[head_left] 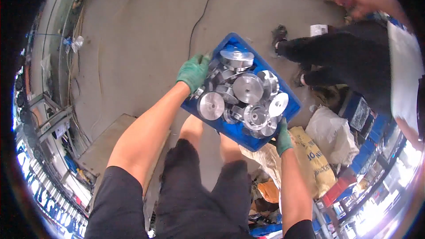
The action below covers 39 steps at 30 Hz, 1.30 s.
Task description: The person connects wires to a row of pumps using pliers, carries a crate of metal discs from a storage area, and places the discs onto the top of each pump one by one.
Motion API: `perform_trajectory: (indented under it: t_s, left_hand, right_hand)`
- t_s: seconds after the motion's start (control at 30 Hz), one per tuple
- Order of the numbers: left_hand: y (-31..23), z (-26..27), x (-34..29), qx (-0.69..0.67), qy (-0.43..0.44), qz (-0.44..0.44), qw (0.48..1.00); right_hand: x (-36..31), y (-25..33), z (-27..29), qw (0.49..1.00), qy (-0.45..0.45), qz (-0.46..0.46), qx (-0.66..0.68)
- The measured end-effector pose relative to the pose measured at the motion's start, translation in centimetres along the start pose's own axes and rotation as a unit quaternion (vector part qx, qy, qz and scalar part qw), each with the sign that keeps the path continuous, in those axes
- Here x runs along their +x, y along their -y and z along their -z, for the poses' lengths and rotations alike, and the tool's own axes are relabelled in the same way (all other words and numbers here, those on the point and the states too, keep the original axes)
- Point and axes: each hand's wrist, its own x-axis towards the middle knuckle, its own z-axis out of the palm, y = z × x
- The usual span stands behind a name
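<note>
Left fingers: green-gloved and curled around the rim at the bin's upper-left end; the left hand (pixel 193 74) has hold of the bin (pixel 253 144).
Right fingers: the green-gloved right hand (pixel 283 139) grips the opposite, lower-right end; its fingertips are partly hidden, so how tightly they close I cannot tell.
Bin: blue, held between the hands in front of the legs; its long axis runs slantwise from hand to hand.
Nearer hand: neither, since both touch the bin; the left is farther forward, the right closer to the body.
Bin contents: a loose heap of shiny metal discs (pixel 248 88), some face up, others tilted or edge-on.
Sacks: a yellow sack (pixel 319 168) and a white sack (pixel 331 132) at right; contents unclear.
</note>
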Motion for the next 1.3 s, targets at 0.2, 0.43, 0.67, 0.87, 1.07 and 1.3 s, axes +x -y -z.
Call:
perform_trajectory:
  t_s: [0.2,0.43,0.67,0.87,1.07,1.3]
  left_hand:
    - [8.8,-11.7,17.0,0.000,0.053,0.031,0.998]
    - [14.7,-26.4,27.0,-0.026,0.082,0.049,0.995]
    - [16.5,-33.7,32.8,-0.082,0.125,0.025,0.988]
    - [18.7,-33.7,36.1,-0.109,0.121,0.163,0.973]
    - [13.1,-30.3,34.1,-0.053,-0.128,-0.112,0.984]
    - [7.5,-31.0,29.4,0.236,0.045,-0.366,0.899]
  right_hand:
    - [22.1,0.0,-3.3,1.000,-0.012,-0.002,0.012]
    - [39.5,-3.3,-0.6,0.999,-0.013,-0.028,0.037]
    - [47.0,-5.1,1.9,0.998,-0.042,0.000,0.048]
    - [41.2,1.4,-3.1,0.857,-0.185,0.421,-0.233]
    - [37.5,12.8,-11.7,0.727,-0.118,0.417,-0.532]
    - [36.5,15.9,-15.5,0.664,-0.069,0.304,-0.679]
